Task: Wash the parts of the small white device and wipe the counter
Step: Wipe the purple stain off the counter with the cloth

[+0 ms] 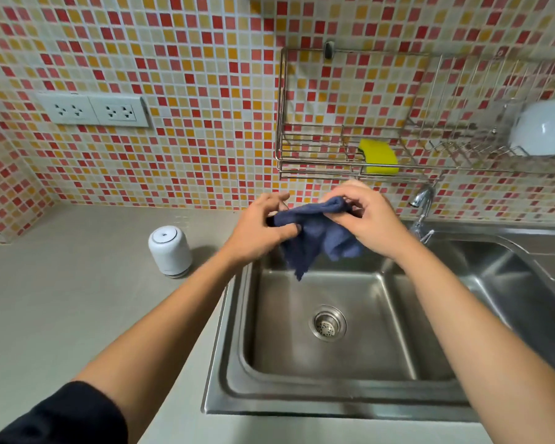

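Home kitchen, steel sink (225,347), mosaic-tiled wall (189,91), dish rack (462,149)

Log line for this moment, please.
left hand + right hand: gripping blue cloth over sink | white device: upright on counter

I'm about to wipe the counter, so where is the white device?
Head view: the device stands upright on the counter, left of the sink, with the left hand gripping the cloth as its nearest neighbour to the right.

Bright, even light. The device (170,251) throws a soft shadow rightward across the desk (77,299). A mild sheen streaks the sink (398,331). Wide-angle distortion bends the tiles (173,59) near the edges. The left hand (257,232) is slightly motion-blurred, and the bowl (542,126) looks soft.
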A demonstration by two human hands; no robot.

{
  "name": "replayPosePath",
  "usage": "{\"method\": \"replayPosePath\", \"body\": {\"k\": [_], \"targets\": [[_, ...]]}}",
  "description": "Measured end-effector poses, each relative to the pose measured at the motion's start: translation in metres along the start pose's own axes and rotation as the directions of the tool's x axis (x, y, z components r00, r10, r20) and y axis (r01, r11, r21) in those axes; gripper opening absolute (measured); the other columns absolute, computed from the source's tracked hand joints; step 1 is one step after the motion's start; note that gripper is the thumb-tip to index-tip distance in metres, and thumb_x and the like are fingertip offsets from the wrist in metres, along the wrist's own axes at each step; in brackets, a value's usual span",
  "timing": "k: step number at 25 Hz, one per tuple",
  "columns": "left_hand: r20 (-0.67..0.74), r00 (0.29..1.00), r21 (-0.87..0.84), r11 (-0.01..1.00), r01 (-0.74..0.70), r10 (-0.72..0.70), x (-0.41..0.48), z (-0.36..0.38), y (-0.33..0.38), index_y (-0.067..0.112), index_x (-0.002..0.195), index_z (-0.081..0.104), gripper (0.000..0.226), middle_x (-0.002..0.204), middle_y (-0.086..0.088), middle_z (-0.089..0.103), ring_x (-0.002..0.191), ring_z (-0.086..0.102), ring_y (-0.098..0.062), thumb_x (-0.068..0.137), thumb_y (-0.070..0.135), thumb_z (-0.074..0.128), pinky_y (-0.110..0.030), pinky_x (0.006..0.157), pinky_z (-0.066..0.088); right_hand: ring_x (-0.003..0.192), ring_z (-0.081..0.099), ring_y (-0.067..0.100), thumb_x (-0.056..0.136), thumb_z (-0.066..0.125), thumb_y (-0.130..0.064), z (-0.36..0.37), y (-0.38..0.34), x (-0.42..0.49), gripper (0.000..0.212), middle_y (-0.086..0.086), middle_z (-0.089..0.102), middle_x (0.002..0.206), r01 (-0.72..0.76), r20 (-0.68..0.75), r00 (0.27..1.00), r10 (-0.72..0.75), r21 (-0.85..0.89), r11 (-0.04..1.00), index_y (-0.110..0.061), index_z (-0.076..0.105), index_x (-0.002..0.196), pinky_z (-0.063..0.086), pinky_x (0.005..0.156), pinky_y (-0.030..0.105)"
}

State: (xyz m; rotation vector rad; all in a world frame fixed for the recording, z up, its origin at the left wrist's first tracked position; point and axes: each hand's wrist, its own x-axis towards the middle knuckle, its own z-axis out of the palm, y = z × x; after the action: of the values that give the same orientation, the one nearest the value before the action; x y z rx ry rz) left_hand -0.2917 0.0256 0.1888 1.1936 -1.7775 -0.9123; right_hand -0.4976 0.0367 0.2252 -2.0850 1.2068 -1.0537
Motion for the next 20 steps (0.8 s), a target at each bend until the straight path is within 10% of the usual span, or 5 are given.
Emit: {"method": "replayPosePath", "body": {"k": [3,7,15,20], "targets": [[-0.001,0.988,0.051,0.986,-0.156,0.156,0.039,-0.026,0.046,0.007,0.074,0.061,0.018,0.111,-0.001,0.052,0.108,0.053,-0.008,0.068,0.022,0.070,-0.018,0.085,0.047,0.089,0.058,0.009,0.083,0.067,-0.006,-0.029,0.000,0.032,0.024,-0.011,0.059,0.091,0.062,-0.178,0.983,-0.052,0.051,0.997,-0.028,0.062,0.092,0.047,0.080,0.021],[-0.079,0.945,0.380,0.886,-0.266,0.318,0.114,-0.052,0.112,0.006,0.070,0.058,0.023,0.090,-0.008,0.056,0.079,0.055,-0.020,0.069,0.027,0.067,-0.030,0.064,0.044,0.087,0.059,0.006,0.085,0.066,-0.014,-0.069,-0.006,0.094,0.015,-0.009,0.062,0.091,0.121,-0.339,0.938,-0.074,0.120,0.985,-0.021,0.060,0.097,0.049,0.077,0.017],[-0.043,0.993,0.573,0.817,-0.063,0.107,0.197,-0.042,0.115,0.010,0.049,0.045,0.030,0.054,-0.005,0.042,0.056,0.042,-0.019,0.069,0.018,0.067,-0.026,0.047,0.027,0.086,0.061,0.020,0.078,0.073,-0.027,-0.084,0.049,0.167,0.036,-0.002,0.060,0.094,-0.111,-0.314,0.940,0.131,0.080,0.991,-0.016,0.057,0.109,0.055,0.071,0.035],[-0.023,0.989,0.875,0.482,-0.052,0.148,0.226,-0.002,0.070,0.001,0.114,0.053,0.039,0.120,-0.020,0.049,0.108,0.049,-0.037,0.078,0.008,0.065,-0.037,0.081,0.044,0.111,0.052,0.032,0.078,0.073,-0.025,-0.067,0.085,0.183,0.065,0.013,0.052,0.125,-0.236,-0.188,0.968,0.164,-0.477,0.847,-0.013,0.040,0.131,0.045,0.089,0.035]]}}
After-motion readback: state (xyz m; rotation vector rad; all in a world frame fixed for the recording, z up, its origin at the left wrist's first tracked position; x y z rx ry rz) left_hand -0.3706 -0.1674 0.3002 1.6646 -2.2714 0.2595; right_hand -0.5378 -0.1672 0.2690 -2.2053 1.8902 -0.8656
